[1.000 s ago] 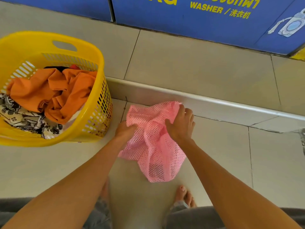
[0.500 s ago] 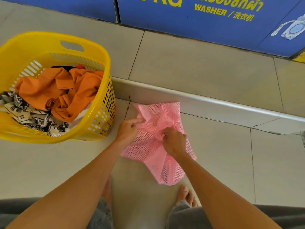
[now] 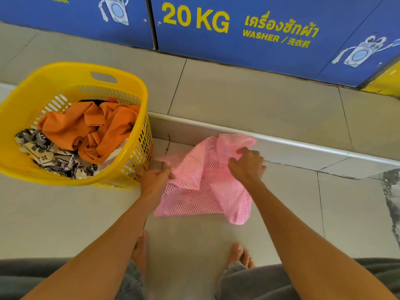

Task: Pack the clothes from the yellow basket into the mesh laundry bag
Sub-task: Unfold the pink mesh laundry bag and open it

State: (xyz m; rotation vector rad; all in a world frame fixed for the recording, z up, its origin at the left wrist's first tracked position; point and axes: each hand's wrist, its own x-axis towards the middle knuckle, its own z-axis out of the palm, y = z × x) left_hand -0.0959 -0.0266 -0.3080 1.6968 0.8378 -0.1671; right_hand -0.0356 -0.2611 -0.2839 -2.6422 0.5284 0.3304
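Mesh laundry bag [image 3: 203,187] held crumpled just above the floor [image 3: 238,100], near the raised step edge [image 3: 303,146], mouth not yet spread. Left hand [image 3: 154,181] pinched closed on the bag's left fold; right hand [image 3: 247,164] clenched on its upper right corner, knuckles up. Both forearms extended forward and down. Yellow basket [image 3: 138,105] just left of the bag, nearer the left hand; orange garment [image 3: 93,126] uppermost, patterned cloth [image 3: 49,152] beneath. Likely requirement: open the bag's mouth toward the basket, then reach left.
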